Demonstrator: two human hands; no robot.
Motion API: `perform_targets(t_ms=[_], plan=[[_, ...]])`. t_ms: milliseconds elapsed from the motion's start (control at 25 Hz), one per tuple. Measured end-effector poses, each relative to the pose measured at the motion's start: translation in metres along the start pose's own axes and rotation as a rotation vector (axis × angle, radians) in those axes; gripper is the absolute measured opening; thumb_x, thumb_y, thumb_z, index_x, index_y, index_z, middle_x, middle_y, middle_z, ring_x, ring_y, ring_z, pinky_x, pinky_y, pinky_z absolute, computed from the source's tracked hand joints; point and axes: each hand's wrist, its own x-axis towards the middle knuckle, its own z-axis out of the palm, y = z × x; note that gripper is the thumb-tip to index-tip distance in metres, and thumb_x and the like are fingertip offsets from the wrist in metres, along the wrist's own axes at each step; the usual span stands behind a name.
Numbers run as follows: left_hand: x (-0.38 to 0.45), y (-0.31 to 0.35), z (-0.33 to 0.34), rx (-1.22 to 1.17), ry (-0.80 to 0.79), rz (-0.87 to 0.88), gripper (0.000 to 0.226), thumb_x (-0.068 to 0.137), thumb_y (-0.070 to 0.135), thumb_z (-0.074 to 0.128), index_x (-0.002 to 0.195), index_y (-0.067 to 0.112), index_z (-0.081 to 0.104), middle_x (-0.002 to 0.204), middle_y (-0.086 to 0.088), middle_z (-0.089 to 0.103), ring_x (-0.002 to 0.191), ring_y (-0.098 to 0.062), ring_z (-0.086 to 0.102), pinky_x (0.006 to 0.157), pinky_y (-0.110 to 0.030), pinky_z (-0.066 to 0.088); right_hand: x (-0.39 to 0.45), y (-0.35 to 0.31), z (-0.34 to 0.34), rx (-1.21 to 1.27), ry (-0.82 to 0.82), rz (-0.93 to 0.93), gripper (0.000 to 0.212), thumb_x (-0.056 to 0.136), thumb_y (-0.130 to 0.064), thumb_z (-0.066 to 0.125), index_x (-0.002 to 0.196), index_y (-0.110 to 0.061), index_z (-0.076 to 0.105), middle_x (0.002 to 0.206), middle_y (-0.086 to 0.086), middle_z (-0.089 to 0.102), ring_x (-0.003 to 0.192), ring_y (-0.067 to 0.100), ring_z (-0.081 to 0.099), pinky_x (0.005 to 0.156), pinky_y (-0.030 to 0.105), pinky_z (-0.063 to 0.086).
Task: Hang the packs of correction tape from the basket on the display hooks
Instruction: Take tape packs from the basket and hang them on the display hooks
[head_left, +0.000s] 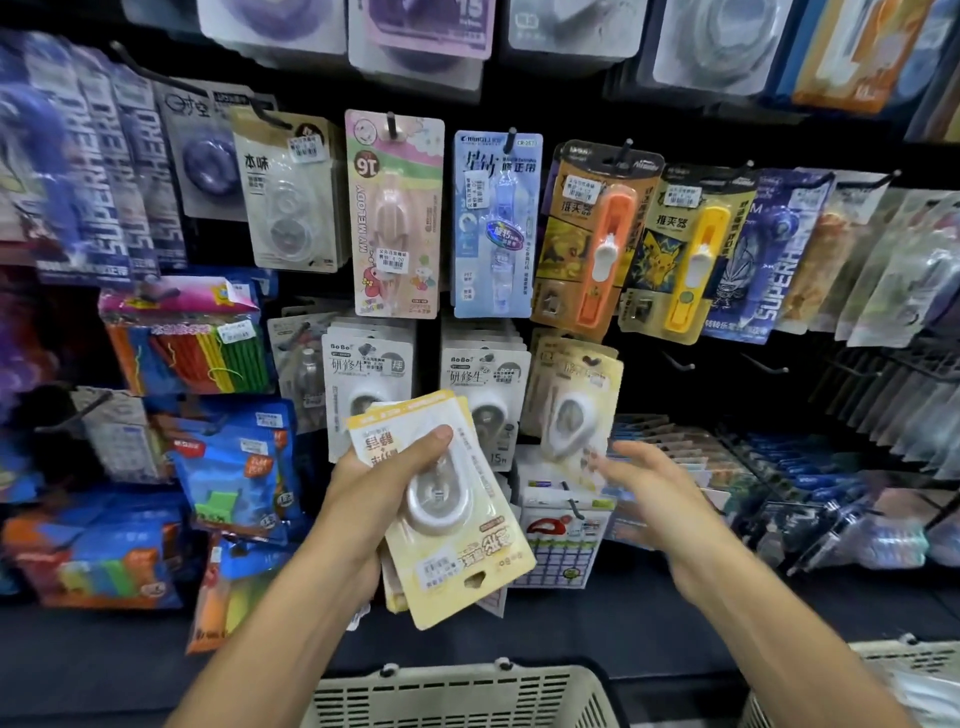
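Observation:
My left hand (382, 486) grips a stack of pale yellow correction tape packs (457, 540), held upside down with the hang holes toward me and my thumb across the top pack. My right hand (641, 480) is open, fingers spread, just below a matching yellow pack (574, 405) that hangs on a display hook; it holds nothing. A beige basket (457, 696) sits low in front of me, only its rim showing.
The black peg wall carries many hanging packs: grey correction tape packs (483, 374) left of the yellow one, orange and yellow packs (597, 234) above. Two bare hooks (680, 361) stick out to the right. A second basket (904, 670) is at bottom right.

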Motion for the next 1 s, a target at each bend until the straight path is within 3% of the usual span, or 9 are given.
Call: perform_targets(t_ms=[120,240,320,400,480,600,800,880,1000], plan=[[-0.007,-0.003,0.008,0.064,-0.130,-0.071,0.042,0.069,0.027,0.085,0.106,0.008,0.076,0.095,-0.015,0.080,0.078,-0.030,0.078,0.065,-0.037,0.064,-0.020,-0.004,0.023,-0.091,-0.212,-0.229,0.045,0.083,-0.046,0.078,0.124,-0.043,0.058,0.118,-0.013,0.069,0.098,0.006,0.068,0.081,0.030,0.055],[-0.012,-0.007,0.014,0.081,-0.225,-0.125,0.052,0.062,0.033,0.088,0.107,0.009,0.076,0.100,-0.018,0.079,0.084,-0.034,0.078,0.069,-0.042,0.063,-0.029,-0.005,0.039,-0.038,-0.550,-0.225,0.066,0.072,-0.029,0.091,0.128,-0.042,0.057,0.105,-0.008,0.075,0.093,0.012,0.074,0.073,0.026,0.059],[-0.012,-0.007,0.013,0.082,-0.218,-0.122,0.060,0.058,0.037,0.089,0.111,0.013,0.074,0.104,-0.015,0.079,0.093,-0.035,0.077,0.085,-0.050,0.061,-0.031,-0.007,0.041,0.046,-0.508,-0.168,0.063,0.076,-0.018,0.088,0.129,-0.032,0.057,0.107,-0.001,0.077,0.094,0.019,0.076,0.068,0.026,0.059],[-0.014,-0.006,0.013,0.029,-0.191,-0.097,0.071,0.054,0.031,0.091,0.119,0.013,0.068,0.108,-0.015,0.078,0.098,-0.036,0.076,0.094,-0.055,0.057,-0.035,-0.006,0.041,0.084,-0.382,-0.091,0.042,0.084,-0.027,0.080,0.120,-0.021,0.059,0.100,0.003,0.079,0.082,0.022,0.077,0.058,0.031,0.059],[-0.012,-0.005,0.013,-0.024,-0.129,-0.052,0.072,0.054,0.027,0.091,0.120,0.015,0.066,0.106,-0.013,0.079,0.095,-0.034,0.077,0.087,-0.052,0.061,-0.039,-0.003,0.040,-0.005,-0.387,0.021,0.041,0.086,-0.042,0.076,0.113,-0.016,0.061,0.086,0.007,0.078,0.063,0.025,0.074,0.047,0.032,0.057],[-0.008,-0.004,0.011,-0.092,-0.114,-0.029,0.058,0.061,0.031,0.086,0.114,0.017,0.070,0.102,-0.012,0.080,0.088,-0.030,0.078,0.066,-0.044,0.065,-0.043,0.001,0.040,0.038,-0.550,0.083,0.031,0.085,-0.023,0.081,0.109,-0.010,0.066,0.081,0.015,0.074,0.049,0.019,0.064,0.042,0.025,0.053],[-0.009,-0.007,0.010,-0.074,-0.172,-0.006,0.064,0.050,0.016,0.088,0.112,0.008,0.071,0.099,-0.013,0.080,0.079,-0.024,0.079,0.059,-0.031,0.061,-0.025,-0.012,0.013,0.229,-0.160,-0.069,0.017,0.082,-0.013,0.077,0.098,-0.007,0.073,0.084,0.005,0.078,0.056,0.010,0.064,0.047,0.023,0.051],[-0.008,-0.009,0.008,-0.052,-0.153,-0.014,0.064,0.048,0.015,0.089,0.110,0.008,0.073,0.097,-0.012,0.080,0.077,-0.025,0.079,0.058,-0.032,0.061,-0.018,-0.019,-0.006,0.439,-0.085,-0.167,0.015,0.082,-0.017,0.071,0.095,-0.010,0.073,0.093,0.008,0.079,0.072,0.015,0.073,0.058,0.029,0.060],[-0.005,-0.008,0.004,-0.014,-0.139,-0.012,0.056,0.052,0.016,0.086,0.106,0.008,0.073,0.089,-0.011,0.080,0.071,-0.021,0.077,0.055,-0.030,0.060,-0.011,-0.027,-0.028,0.507,-0.053,-0.267,0.015,0.077,-0.030,0.072,0.084,-0.019,0.079,0.087,0.005,0.079,0.066,0.015,0.073,0.051,0.029,0.059]])
